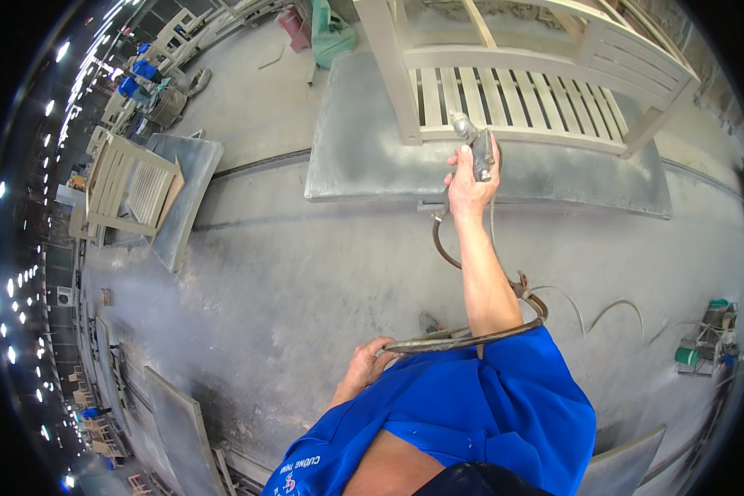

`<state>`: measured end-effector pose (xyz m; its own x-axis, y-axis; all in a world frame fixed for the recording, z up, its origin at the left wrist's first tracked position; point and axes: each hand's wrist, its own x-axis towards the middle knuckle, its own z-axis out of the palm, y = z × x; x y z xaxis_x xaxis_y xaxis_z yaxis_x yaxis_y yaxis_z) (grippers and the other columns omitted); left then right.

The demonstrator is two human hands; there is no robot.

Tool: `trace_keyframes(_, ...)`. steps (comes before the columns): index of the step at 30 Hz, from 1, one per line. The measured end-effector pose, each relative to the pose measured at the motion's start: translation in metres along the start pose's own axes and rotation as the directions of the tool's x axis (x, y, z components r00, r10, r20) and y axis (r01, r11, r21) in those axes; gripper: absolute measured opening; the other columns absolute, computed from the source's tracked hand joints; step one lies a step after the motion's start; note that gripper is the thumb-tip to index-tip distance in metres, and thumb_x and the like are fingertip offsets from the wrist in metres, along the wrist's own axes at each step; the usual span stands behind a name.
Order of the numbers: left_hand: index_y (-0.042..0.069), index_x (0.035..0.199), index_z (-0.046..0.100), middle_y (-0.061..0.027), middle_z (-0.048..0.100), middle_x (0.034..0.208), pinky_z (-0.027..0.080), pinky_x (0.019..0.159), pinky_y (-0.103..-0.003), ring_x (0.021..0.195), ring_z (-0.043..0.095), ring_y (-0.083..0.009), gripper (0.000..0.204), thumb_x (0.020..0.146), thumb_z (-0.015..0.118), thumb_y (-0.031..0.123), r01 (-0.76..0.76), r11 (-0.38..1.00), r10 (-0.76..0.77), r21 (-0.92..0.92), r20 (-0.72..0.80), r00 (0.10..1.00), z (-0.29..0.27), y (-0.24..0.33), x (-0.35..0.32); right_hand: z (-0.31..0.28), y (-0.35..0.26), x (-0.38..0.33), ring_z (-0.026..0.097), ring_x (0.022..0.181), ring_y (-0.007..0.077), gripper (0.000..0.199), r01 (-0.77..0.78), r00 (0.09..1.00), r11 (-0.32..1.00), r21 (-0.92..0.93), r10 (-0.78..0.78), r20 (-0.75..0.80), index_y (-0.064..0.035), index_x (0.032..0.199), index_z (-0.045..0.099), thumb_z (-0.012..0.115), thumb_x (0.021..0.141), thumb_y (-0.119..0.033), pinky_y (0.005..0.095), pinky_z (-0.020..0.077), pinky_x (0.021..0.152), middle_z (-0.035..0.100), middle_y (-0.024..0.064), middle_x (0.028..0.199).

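My right hand (469, 188) is stretched forward, its fingers wrapped round a metal spray gun (482, 157). The gun is just in front of a pale slatted wooden bench (521, 136); from this angle I cannot tell the gap between them. The bench rests on a wide grey board (372, 169). A dark hose (445, 248) hangs from below the gun and loops back across my body. Near my waist on the left, my left hand (364, 365) is closed on a brown, worn length of hose (463, 337). Part of that hand is hidden by my blue shirt.
At left, a slatted chair (132, 186) stands on another grey board (186, 198). A small machine with green parts (707, 339) is on the floor at right, with a thin hose (624, 306). Floor rails run past the boards. People in blue work far left.
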<state>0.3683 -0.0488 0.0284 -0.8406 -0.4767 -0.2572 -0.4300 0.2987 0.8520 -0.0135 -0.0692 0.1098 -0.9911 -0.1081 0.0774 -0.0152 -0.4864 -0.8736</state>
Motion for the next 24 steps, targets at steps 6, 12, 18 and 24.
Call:
trace_keyframes(6,0.007,0.11,0.07,-0.016,0.075,0.096,0.056,0.08,-0.037,0.089,0.073,-0.0301,0.021,0.09,0.076,0.007,-0.086,0.996,0.084,-0.019,-0.061,0.995,-0.003,-0.013,-0.001,0.048,-0.038,0.002,0.065,0.074,0.0106,0.059,0.161,0.984,0.975,0.152,-0.171,0.051,-0.0083,0.153,0.042,0.066,0.099,-0.014,0.0232,0.0507,0.047,0.066,0.0052,0.093)
trace_keyframes(12,0.006,0.109,0.071,-0.0139,0.076,0.096,0.056,0.08,-0.035,0.089,0.073,-0.0238,0.02,0.09,0.075,0.003,0.085,0.988,-0.094,-0.131,-0.063,0.994,-0.012,-0.013,-0.023,0.057,0.021,-0.005,0.063,0.07,0.0102,0.057,0.041,0.998,0.997,0.06,-0.044,0.048,-0.009,0.152,0.044,0.065,0.099,-0.011,0.0239,0.0488,0.045,0.066,0.0038,0.092)
trace_keyframes(18,0.005,0.107,0.071,-0.0176,0.075,0.09,0.055,0.076,-0.036,0.082,0.073,-0.0277,0.02,0.088,0.077,0.002,0.142,0.988,-0.149,-0.063,-0.14,0.979,-0.034,-0.012,-0.048,0.02,0.138,-0.026,0.059,0.063,0.01,0.054,-0.252,0.954,0.959,-0.13,0.223,-0.198,-0.0128,0.15,0.048,0.064,0.098,-0.007,0.026,0.0448,0.043,0.063,0.0008,0.085)
trace_keyframes(24,0.006,0.106,0.069,-0.0185,0.073,0.086,0.053,0.069,-0.037,0.076,0.071,-0.0297,0.023,0.086,0.081,0.007,0.263,0.965,-0.26,-0.013,-0.194,0.946,-0.042,-0.022,-0.072,-0.026,0.225,-0.046,0.056,0.059,0.0123,0.054,-0.458,0.835,0.881,-0.122,0.38,-0.397,-0.016,0.15,0.048,0.063,0.099,-0.007,0.0289,0.0429,0.044,0.065,0.0029,0.09)
